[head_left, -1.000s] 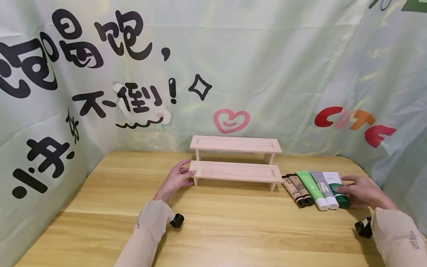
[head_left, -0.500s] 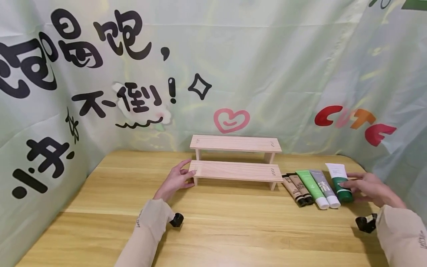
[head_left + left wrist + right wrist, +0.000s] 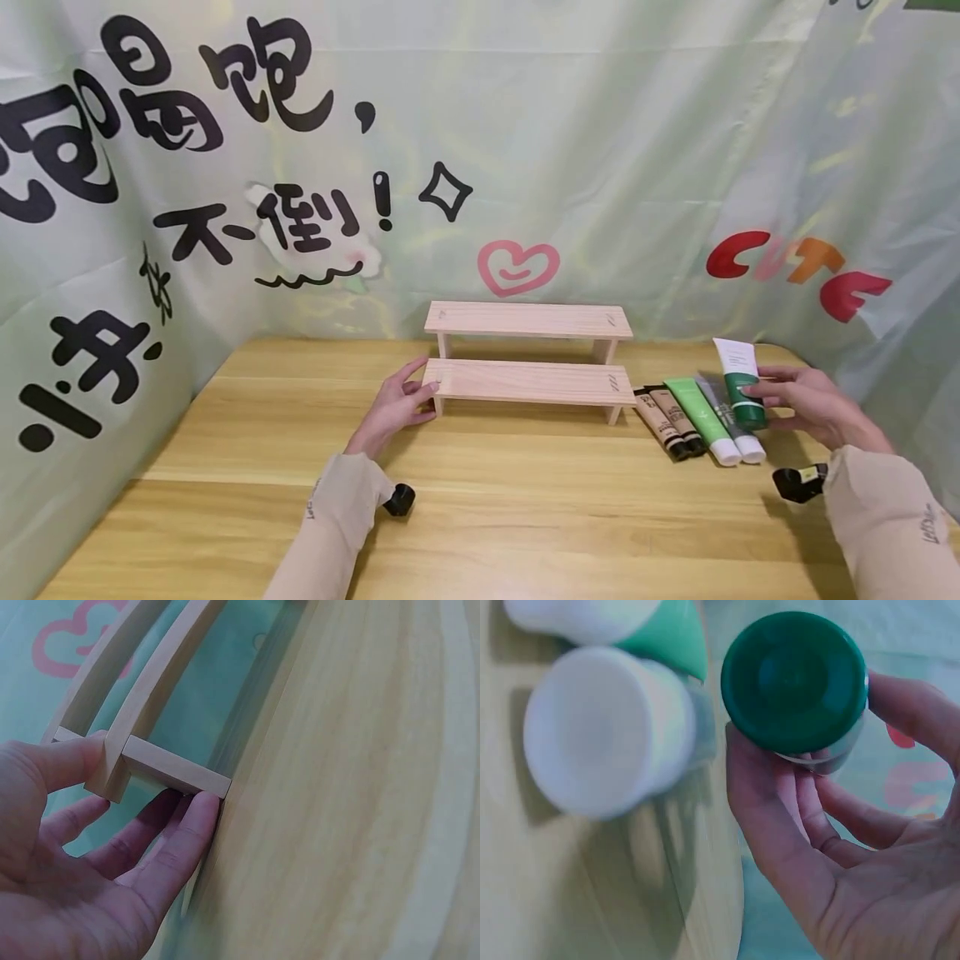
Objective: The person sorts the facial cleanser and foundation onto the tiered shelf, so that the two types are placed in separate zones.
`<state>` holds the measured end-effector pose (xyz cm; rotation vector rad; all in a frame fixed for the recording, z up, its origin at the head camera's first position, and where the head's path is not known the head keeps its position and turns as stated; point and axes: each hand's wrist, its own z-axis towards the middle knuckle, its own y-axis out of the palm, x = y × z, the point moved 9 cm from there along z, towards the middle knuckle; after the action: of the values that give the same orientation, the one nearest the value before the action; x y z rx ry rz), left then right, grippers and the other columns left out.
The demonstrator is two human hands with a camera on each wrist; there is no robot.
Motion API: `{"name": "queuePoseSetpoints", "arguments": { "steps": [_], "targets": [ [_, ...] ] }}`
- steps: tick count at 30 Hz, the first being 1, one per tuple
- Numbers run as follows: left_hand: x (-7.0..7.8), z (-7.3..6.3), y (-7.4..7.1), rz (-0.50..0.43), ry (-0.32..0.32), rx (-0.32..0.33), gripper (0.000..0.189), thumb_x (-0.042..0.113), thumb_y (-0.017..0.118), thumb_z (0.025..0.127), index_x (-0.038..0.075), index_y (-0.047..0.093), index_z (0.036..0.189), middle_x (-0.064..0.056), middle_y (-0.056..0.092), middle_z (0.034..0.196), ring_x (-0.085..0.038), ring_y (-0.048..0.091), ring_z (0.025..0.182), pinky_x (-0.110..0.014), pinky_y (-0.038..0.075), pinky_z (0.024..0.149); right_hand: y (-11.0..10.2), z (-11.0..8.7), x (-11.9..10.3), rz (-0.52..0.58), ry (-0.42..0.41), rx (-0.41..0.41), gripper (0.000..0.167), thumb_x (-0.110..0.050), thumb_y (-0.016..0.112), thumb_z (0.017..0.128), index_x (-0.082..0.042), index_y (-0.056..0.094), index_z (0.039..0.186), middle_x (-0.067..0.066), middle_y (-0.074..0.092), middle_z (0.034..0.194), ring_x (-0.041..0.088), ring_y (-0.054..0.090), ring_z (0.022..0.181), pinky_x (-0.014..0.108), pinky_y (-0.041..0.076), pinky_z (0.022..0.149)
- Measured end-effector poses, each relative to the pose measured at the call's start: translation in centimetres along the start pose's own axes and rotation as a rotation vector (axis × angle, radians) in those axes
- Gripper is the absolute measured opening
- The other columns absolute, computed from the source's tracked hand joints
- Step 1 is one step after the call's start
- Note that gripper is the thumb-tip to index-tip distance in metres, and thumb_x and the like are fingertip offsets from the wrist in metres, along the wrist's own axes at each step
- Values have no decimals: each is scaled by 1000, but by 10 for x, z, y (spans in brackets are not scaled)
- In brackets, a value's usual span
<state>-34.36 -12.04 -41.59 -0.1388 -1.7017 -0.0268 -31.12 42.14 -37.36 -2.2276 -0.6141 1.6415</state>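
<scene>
the right hand (image 3: 813, 406) grasps a white-and-green squeeze tube (image 3: 742, 387), cap down, above the pale wooden table (image 3: 525, 517), near a grey tube (image 3: 724, 412), green tube (image 3: 701, 417) and two tan tubes (image 3: 660, 423); all capped, contents hidden. the left hand (image 3: 390, 407) grips the left end of a two-tier wooden stand (image 3: 525, 381).

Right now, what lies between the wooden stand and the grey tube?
Two brown tubes, then a light green tube, as the head view shows.

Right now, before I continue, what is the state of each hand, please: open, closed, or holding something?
Left hand: holding the wooden stand at one end.
Right hand: holding the white and green tube.
</scene>
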Motion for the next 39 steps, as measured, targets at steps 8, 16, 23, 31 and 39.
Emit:
{"name": "queuePoseSetpoints", "arguments": {
  "steps": [8, 16, 23, 31, 39],
  "targets": [
    [0, -2, 1, -9, 8, 7, 62, 3, 58, 103, 7, 31, 159, -23, 60, 121, -30, 61, 107, -45, 58, 87, 12, 4, -14, 22, -56, 15, 74, -23, 50, 107, 21, 8, 148, 36, 37, 134, 9, 54, 92, 33, 58, 79],
    [-7, -4, 8, -17, 1, 4, 61, 2, 59, 102, 6, 33, 158, -16, 62, 111, -23, 59, 98, -43, 60, 83, 22, 1, -36, 62, -106, -11, 77, -25, 50, 108, 20, 4, 151, 38, 26, 143, 11, 57, 96, 32, 57, 80],
    [-3, -3, 3, -2, 8, 2, 61, 4, 58, 103, 7, 32, 159, -15, 62, 109, -26, 60, 101, -43, 59, 85, 40, 3, -66, 159, -136, 16, 78, -25, 54, 106, 15, 6, 153, 31, 26, 145, 12, 55, 97, 29, 57, 81],
    [4, -4, 2, 34, 20, -37, 64, 6, 56, 105, 10, 26, 162, -16, 57, 115, -25, 56, 104, -43, 58, 89, 56, 8, -102, 265, -190, 44, 76, -17, 60, 103, 10, 11, 155, 17, 37, 137, 5, 56, 93, 29, 57, 77],
    [2, -5, 3, 36, 5, -27, 64, 4, 55, 105, 12, 26, 162, -6, 42, 97, -20, 53, 99, -43, 57, 90, 73, 8, -126, 409, -211, 62, 81, -14, 66, 100, 7, 11, 156, 10, 41, 128, 11, 54, 100, 29, 58, 75]
  ]
}}
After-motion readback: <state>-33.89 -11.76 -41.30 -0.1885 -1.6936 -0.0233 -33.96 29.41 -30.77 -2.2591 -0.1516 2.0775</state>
